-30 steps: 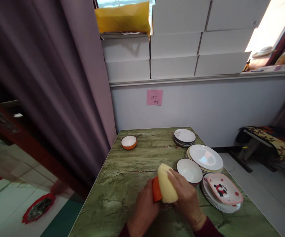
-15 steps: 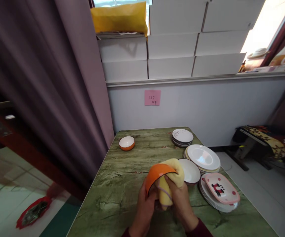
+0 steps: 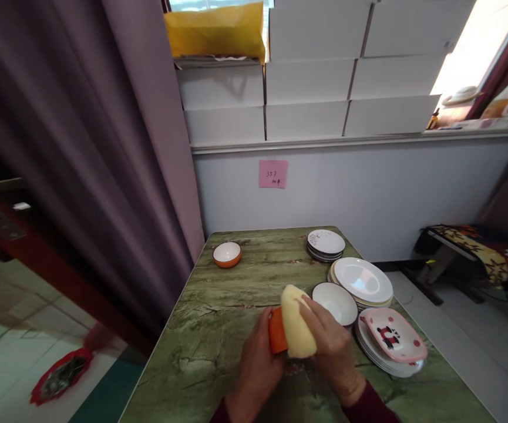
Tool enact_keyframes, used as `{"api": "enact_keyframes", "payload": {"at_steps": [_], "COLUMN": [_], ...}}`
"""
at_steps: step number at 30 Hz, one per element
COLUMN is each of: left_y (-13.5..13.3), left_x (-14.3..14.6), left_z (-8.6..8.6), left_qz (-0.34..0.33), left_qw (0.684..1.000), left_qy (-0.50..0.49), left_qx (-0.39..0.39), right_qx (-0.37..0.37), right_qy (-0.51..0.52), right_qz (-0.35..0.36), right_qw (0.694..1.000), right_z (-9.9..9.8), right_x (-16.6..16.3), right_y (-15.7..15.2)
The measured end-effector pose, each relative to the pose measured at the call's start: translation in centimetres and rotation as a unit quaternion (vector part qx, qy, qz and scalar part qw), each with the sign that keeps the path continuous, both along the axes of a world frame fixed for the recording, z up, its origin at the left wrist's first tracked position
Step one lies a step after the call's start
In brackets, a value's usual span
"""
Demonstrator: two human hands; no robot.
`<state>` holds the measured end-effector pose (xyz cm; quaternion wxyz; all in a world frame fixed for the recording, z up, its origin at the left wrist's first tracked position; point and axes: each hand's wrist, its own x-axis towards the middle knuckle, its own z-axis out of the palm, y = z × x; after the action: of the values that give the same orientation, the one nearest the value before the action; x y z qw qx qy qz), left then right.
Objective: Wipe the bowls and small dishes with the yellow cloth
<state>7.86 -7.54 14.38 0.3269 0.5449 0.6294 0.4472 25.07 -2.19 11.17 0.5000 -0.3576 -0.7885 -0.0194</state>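
Observation:
Over the front half of the table, my left hand (image 3: 258, 359) is closed round an orange bowl (image 3: 276, 330). My right hand (image 3: 333, 343) presses a pale yellow cloth (image 3: 296, 323) against the bowl, and the cloth covers much of it. The bowl's inside is turned out of sight. Just beyond my right hand stands a white bowl with a dark rim (image 3: 335, 301). A second orange bowl, white inside (image 3: 227, 254), rests upright near the table's far left corner.
Along the right side of the green wood-patterned table (image 3: 209, 317) stand patterned small plates (image 3: 325, 242), a stack of white plates (image 3: 363, 281), and more plates under a pink-rimmed square dish (image 3: 395, 336). A purple curtain (image 3: 139, 147) hangs at left; boxes (image 3: 309, 82) line the ledge.
The orange bowl has been turned in my left hand. The cloth has come round to its outer side, with my right hand now on top of it.

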Motion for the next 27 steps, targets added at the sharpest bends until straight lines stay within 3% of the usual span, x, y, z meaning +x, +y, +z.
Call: {"api": "enact_keyframes", "payload": {"at_steps": [3,6,8,10,12,14,16,17,20,24,27], "left_y": [-0.2,-0.3,-0.3,-0.2,-0.2,-0.2,-0.3,-0.4,-0.3,-0.1,-0.1], "left_x": [0.2,0.2,0.3,0.6,1.1,1.6,2.0,2.1,1.9,0.7,-0.3], "left_z": [-0.3,-0.3,-0.1,0.1,0.1,-0.2,-0.5,-0.7,-1.0,-0.8,-0.1], "left_qz": [0.006,0.019,0.023,0.049,0.087,0.102,0.09,0.081,0.041,-0.003,0.003], "left_qw": [0.999,0.994,0.986,0.973,0.953,0.929,0.912,0.91,0.925,0.97,0.984], "left_qy": [-0.03,-0.102,-0.158,-0.221,-0.291,-0.357,-0.398,-0.405,-0.372,-0.24,-0.177], "left_qx": [0.021,0.042,0.052,0.045,0.019,-0.009,-0.03,-0.039,-0.059,-0.027,0.006], "right_qx": [0.042,0.034,-0.009,-0.124,-0.304,-0.458,-0.522,-0.533,-0.532,-0.51,-0.483], "right_qy": [-0.034,0.015,0.093,0.211,0.347,0.46,0.519,0.53,0.529,0.522,0.477], "right_qz": [0.008,0.027,0.025,-0.001,-0.009,0.022,0.035,0.038,0.041,0.021,0.015], "right_qw": [0.999,0.999,0.995,0.97,0.887,0.76,0.676,0.658,0.66,0.683,0.734], "right_z": [1.6,2.2,1.9,1.2,0.4,-0.2,-0.4,-0.5,-0.6,-0.9,-0.9], "right_x": [-0.2,-0.4,-0.8,-1.6,-2.9,-4.1,-4.9,-5.1,-4.8,-3.7,-2.7], "right_y": [-0.5,-0.6,-0.5,-0.5,-0.8,-1.4,-2.0,-2.2,-2.2,-1.2,-0.6]}}
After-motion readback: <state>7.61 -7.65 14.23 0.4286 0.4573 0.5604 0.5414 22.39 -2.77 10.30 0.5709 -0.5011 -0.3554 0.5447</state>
